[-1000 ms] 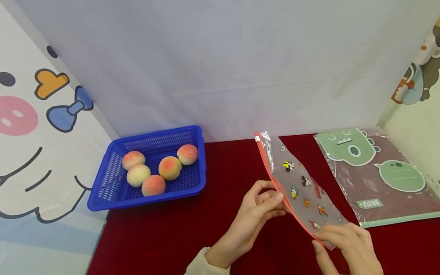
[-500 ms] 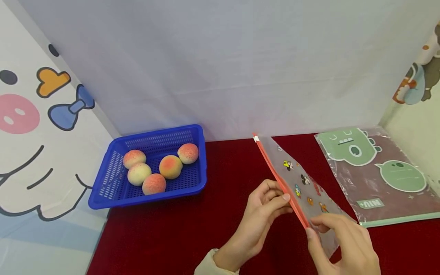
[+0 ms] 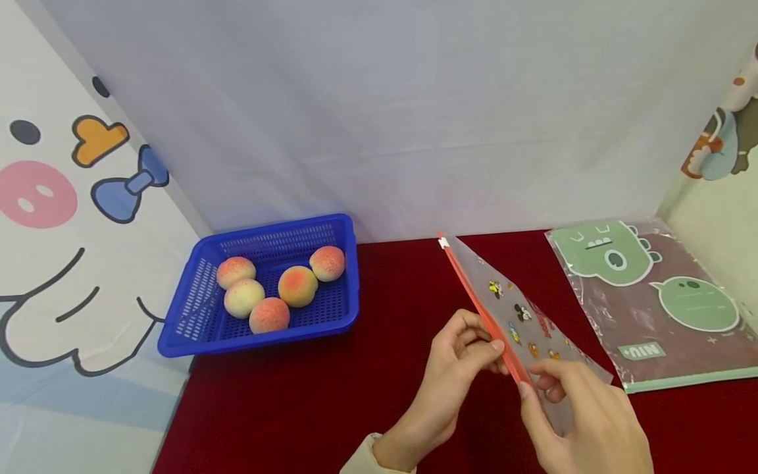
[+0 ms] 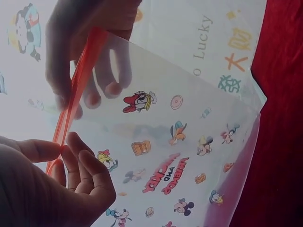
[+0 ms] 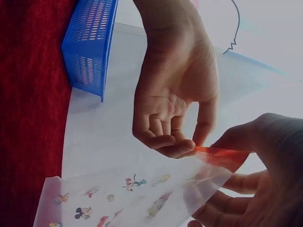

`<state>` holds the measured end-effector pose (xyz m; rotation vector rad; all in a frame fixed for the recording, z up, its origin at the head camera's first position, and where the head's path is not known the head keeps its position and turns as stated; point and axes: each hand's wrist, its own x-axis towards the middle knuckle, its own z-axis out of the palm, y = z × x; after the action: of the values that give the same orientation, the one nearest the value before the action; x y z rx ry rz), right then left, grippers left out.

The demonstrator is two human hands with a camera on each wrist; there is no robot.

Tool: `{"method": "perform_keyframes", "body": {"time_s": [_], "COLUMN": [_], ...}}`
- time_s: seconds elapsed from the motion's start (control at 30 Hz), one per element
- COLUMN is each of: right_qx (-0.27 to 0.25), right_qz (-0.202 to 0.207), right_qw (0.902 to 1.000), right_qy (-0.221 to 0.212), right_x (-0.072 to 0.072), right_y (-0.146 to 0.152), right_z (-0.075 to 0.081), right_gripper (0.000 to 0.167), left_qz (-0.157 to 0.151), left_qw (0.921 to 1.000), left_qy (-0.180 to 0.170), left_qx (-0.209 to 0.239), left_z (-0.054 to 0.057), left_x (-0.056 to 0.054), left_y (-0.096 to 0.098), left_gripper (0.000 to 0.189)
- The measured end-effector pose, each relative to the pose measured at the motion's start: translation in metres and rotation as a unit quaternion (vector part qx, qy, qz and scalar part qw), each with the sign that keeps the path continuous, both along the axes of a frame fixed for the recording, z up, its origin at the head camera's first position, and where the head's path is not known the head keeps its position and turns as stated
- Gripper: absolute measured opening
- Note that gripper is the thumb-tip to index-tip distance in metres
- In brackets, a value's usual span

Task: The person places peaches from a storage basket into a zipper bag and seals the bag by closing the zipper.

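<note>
Two hands (image 3: 447, 385) (image 3: 592, 415) pinch a translucent plastic bag (image 3: 524, 336) (filmy) by its red edge (image 3: 476, 300).

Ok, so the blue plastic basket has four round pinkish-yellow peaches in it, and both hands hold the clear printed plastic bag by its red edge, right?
Not four: the head view shows five peaches in the basket. The rest stands: left hand and right hand hold the bag by its red edge.

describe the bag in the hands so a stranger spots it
On the dark red cloth, go right from the blue basket to the left hand and right hand. They hold the clear bag at a slant. Its red zip edge and small cartoon prints set it apart from the flat, green-edged bag.
</note>
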<state>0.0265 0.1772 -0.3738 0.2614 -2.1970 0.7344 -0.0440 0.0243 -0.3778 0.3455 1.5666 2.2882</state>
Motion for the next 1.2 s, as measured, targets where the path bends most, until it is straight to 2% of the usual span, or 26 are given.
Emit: {"method": "perform_keyframes", "body": {"time_s": [0.03,0.13,0.33,0.53,0.7,0.8,0.97,1.07,1.2], "right_qx": [0.004,0.007,0.011,-0.004,-0.010,-0.020,-0.032,-0.035,-0.045], "right_qz": [0.000,-0.005,-0.028,-0.063,-0.100,-0.113,-0.129,-0.146,-0.166], "right_qw": [0.9999,0.9998,0.9994,0.9978,0.9936,0.9915,0.9891,0.9868,0.9834], "right_qy": [0.010,0.020,0.014,-0.018,-0.052,-0.062,-0.063,-0.061,-0.058], "right_x": [-0.002,-0.005,-0.007,-0.004,-0.001,0.000,-0.002,-0.003,-0.005], "right_y": [0.000,0.000,-0.005,-0.008,-0.006,-0.005,-0.003,-0.001,0.001], "right_z": [0.000,0.001,0.005,0.010,0.016,0.020,0.027,0.030,0.034], "right_gripper": [0.049,0.041,0.034,0.008,0.011,0.011,0.008,0.008,0.010], "left_qz": [0.001,0.008,0.024,0.026,0.050,0.049,0.053,0.071,0.086], "left_qw": [1.0000,0.9996,0.9955,0.9882,0.9726,0.9624,0.9506,0.9436,0.9331], "left_qy": [0.005,0.022,0.068,0.113,0.150,0.160,0.178,0.182,0.169], "left_qx": [-0.003,-0.016,-0.061,-0.100,-0.171,-0.214,-0.249,-0.267,-0.305], "left_z": [-0.001,-0.002,-0.004,-0.008,-0.011,-0.012,-0.012,-0.010,-0.008], "left_x": [0.000,0.001,-0.001,-0.005,-0.005,-0.004,-0.002,0.000,0.003], "left_y": [0.001,0.002,0.007,0.010,0.006,0.003,-0.001,-0.003,-0.006], "left_gripper": [0.022,0.024,0.032,0.030,0.025,0.027,0.028,0.030,0.033]}}
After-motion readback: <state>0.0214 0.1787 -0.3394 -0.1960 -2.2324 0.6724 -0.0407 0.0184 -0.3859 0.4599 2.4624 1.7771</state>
